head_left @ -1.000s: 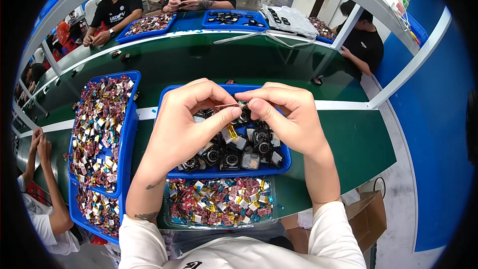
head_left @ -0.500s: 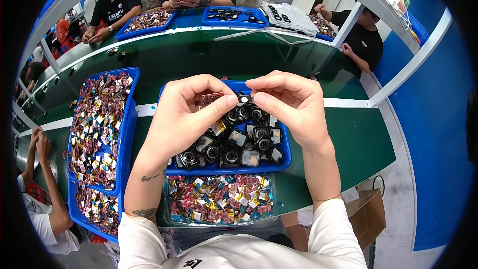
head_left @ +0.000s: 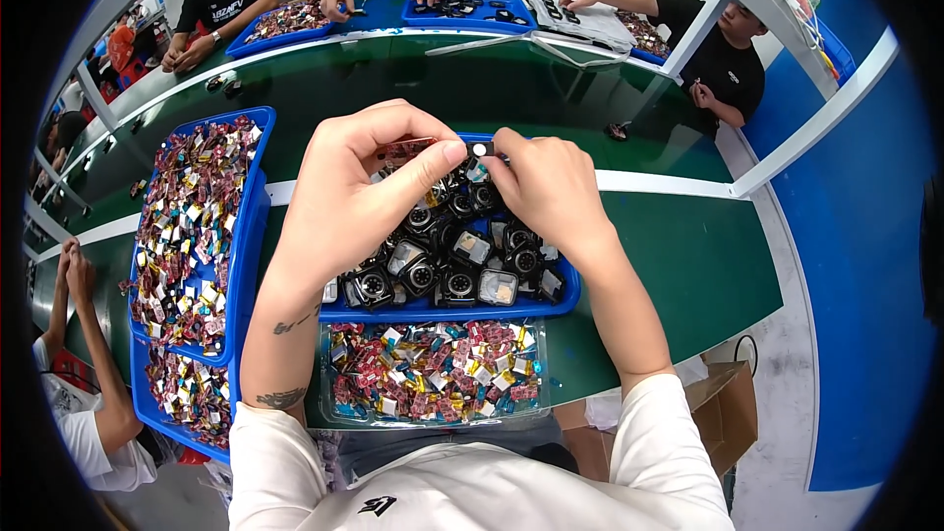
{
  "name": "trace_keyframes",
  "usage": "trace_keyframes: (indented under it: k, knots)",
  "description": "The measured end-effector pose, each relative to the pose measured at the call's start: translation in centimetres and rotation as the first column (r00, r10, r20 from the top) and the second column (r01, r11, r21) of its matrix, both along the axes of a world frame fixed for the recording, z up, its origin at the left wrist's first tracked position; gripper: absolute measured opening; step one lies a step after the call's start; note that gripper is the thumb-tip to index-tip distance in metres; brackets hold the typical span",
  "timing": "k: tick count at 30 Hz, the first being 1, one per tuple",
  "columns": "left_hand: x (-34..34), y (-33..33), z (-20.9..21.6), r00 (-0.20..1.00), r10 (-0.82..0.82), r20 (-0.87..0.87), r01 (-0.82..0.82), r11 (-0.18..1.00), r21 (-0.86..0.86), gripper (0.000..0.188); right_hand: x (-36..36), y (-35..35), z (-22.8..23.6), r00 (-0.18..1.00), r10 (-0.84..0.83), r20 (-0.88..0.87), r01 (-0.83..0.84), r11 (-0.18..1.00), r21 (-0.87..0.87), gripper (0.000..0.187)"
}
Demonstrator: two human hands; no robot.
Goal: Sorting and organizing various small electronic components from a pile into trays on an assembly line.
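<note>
Both my hands meet over a blue tray [head_left: 447,316] that holds several black watch-like cases [head_left: 457,285], some showing a round dark back, others a clear square side. Between the fingertips is a small black piece [head_left: 480,149] with a round white spot. My left hand [head_left: 344,182] pinches it from the left with thumb and forefinger. A red circuit board [head_left: 405,148] shows behind that thumb, within the curl of the fingers. From the right, my right hand [head_left: 551,187] is closed on the piece, thumb and bent forefinger at its edge. How board and piece connect is hidden.
A clear tray [head_left: 433,424] heaped with small red boards and white and yellow parts lies nearest me. Stacked blue trays [head_left: 258,197] of similar parts stand at left. White frame posts [head_left: 826,118] rise at right. Co-workers sit across the green bench [head_left: 678,246].
My right hand has turned, its forefinger now bent against the small black piece. Both hands sit slightly higher in view. Across the bench, one person's hands have parted, and another reaches to a white sheet.
</note>
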State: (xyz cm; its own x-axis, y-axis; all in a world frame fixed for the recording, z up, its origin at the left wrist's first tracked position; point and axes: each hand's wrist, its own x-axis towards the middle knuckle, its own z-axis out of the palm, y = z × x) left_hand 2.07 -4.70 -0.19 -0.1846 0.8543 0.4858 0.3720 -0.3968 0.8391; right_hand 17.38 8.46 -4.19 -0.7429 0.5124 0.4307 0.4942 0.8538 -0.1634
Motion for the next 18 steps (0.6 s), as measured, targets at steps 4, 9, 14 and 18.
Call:
trace_keyframes:
  k: [4,9,14,18]
  knots:
    - [-0.2,0.0,-0.1,1.000,-0.012,0.018,0.012,1.000,0.015,0.009,0.1,0.2,-2.2,0.993,0.106,0.057,-0.111,0.990,0.085,0.022]
    - [-0.4,-0.1,0.2,0.997,0.015,-0.072,-0.012,0.999,0.035,0.007,-0.5,-0.2,-1.6,0.901,0.318,0.296,-0.204,0.911,-0.358,0.030]
    - [-0.2,0.0,0.0,0.999,0.042,0.004,-0.042,0.996,0.073,0.007,-0.3,0.9,-0.8,0.953,0.287,-0.094,-0.285,0.754,-0.592,0.022]
    - [0.1,-0.3,0.1,0.994,0.106,-0.033,-0.104,0.993,0.062,0.008,-0.2,0.3,0.9,0.816,0.020,-0.577,-0.532,0.416,-0.738,0.030]
